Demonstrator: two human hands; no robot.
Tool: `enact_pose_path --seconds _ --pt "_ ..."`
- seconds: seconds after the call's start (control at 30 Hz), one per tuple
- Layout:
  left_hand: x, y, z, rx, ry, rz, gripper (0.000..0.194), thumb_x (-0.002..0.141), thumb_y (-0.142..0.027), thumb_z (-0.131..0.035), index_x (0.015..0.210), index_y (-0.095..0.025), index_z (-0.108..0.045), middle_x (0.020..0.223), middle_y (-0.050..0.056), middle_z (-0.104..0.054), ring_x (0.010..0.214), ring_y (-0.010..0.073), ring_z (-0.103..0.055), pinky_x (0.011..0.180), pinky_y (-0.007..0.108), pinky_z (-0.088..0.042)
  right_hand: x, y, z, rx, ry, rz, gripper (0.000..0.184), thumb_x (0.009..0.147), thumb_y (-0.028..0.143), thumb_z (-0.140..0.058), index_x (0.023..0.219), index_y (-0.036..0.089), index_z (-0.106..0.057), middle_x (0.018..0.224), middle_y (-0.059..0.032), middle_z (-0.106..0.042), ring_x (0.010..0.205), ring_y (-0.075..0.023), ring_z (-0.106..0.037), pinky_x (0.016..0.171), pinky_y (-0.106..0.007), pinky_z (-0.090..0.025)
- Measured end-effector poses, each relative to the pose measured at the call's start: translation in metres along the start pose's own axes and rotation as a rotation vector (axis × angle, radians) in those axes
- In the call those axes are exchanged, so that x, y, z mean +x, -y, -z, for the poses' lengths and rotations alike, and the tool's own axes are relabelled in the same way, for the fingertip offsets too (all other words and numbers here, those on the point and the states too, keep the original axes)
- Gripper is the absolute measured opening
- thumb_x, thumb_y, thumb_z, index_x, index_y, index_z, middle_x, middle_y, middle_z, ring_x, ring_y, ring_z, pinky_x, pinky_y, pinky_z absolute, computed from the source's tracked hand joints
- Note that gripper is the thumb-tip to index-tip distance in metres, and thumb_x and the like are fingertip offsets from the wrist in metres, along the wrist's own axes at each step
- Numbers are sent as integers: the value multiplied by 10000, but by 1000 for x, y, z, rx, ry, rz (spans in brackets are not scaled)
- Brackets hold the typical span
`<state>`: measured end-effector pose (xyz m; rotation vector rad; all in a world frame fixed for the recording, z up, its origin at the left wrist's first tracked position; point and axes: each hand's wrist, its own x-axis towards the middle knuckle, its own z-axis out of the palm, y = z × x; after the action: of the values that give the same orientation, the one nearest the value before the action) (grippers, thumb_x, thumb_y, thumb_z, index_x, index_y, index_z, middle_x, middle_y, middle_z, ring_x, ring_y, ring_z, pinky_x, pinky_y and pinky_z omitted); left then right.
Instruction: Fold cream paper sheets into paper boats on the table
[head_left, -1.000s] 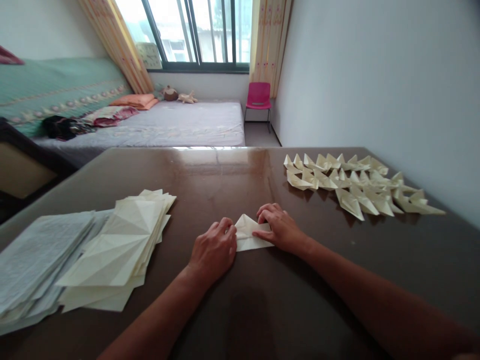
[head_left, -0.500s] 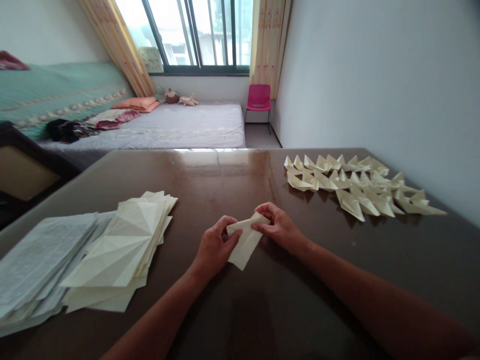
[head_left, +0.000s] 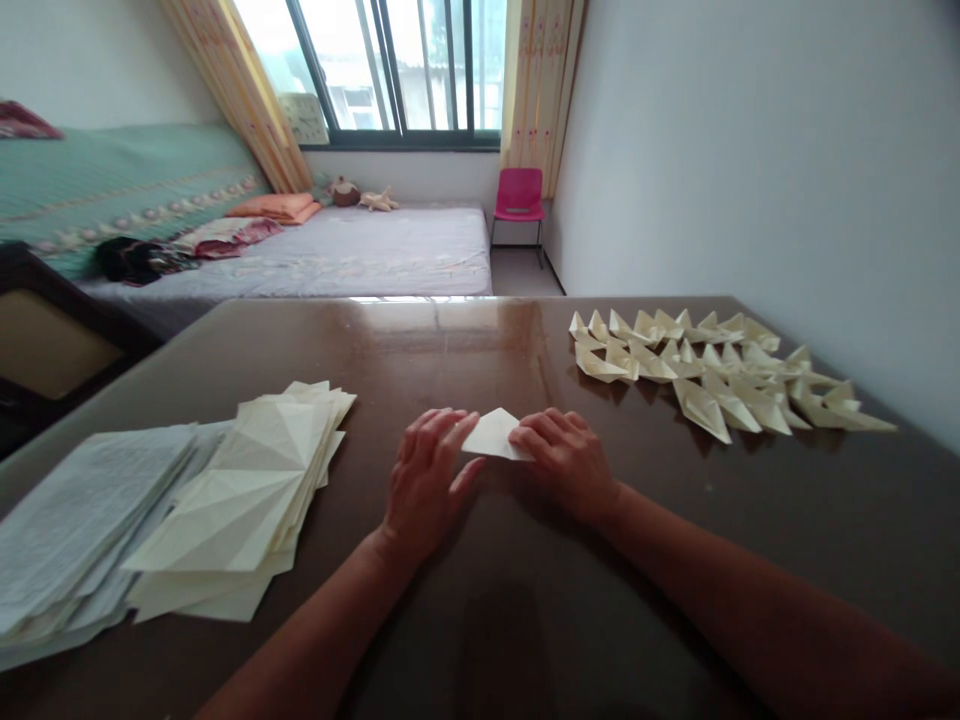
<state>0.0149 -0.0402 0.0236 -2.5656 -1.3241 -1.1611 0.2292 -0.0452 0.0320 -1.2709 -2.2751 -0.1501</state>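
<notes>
A small cream folded paper (head_left: 496, 436) lies on the dark table in front of me, its point facing the window. At its left corner is my left hand (head_left: 429, 475), fingers stretched out and thumb spread apart, with the fingertips at the paper's edge. My right hand (head_left: 566, 460) has its fingers curled over the paper's right side; its thumb is hidden beneath. Off to the right stand rows of folded paper boats (head_left: 675, 360). A stack of creased cream sheets (head_left: 247, 480) lies to the left of my hands.
Beside the cream stack, a pile of greyish printed paper (head_left: 90, 520) sits at the table's left edge. The glossy brown table (head_left: 420, 370) reaches toward a bed (head_left: 390, 245). A pink chair (head_left: 518, 195) stands by the window, and a white wall runs along the right.
The paper has gone from a strip hanging toward me to a flat, pointed shape on the table. My left fingers have opened from their pinch, and my right hand has turned palm down.
</notes>
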Motion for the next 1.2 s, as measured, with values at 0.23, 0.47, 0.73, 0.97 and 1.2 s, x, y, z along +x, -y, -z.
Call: enact_pose_path --seconds 0.23,0.47,0.73,0.97,1.2 --pt "4 7 3 83 441 -227 201 938 -233 -444 999 -224 -636 987 32 -639 948 185 -536 810 313 -470 4 -7 2 -108 321 244 142 923 235 -509 995 211 -629 975 -51 -633 929 -186 -506 764 -307 -349" --pt "9 9 11 17 562 -92 281 961 -308 -392 964 -243 -665 952 24 -633 920 163 -531 762 270 -456 11 -29 19 197 502 92 199 908 232 -508 925 250 -706 944 -28 -672 866 -147 -569 749 -252 -389" --pt "10 19 -4 -94 472 246 304 946 -386 -404 906 -245 -670 874 -1 -658 890 161 -562 793 269 -442 7 -50 7 417 540 -236 245 894 359 -506 872 204 -695 816 -12 -690 710 -131 -592 635 -220 -375" --pt "10 13 -8 18 442 351 256 914 -383 -442 1082 -313 -621 929 -13 -668 849 170 -583 710 271 -437 5 -34 1 205 442 -373 156 885 333 -506 905 229 -620 837 -8 -682 717 -136 -579 595 -228 -308" --pt "10 10 -8 105 487 270 255 929 -366 -417 1099 -315 -599 960 -6 -642 948 186 -551 767 286 -448 4 -25 2 71 412 -298 150 915 334 -466 896 224 -566 893 -11 -666 755 -142 -578 606 -238 -292"
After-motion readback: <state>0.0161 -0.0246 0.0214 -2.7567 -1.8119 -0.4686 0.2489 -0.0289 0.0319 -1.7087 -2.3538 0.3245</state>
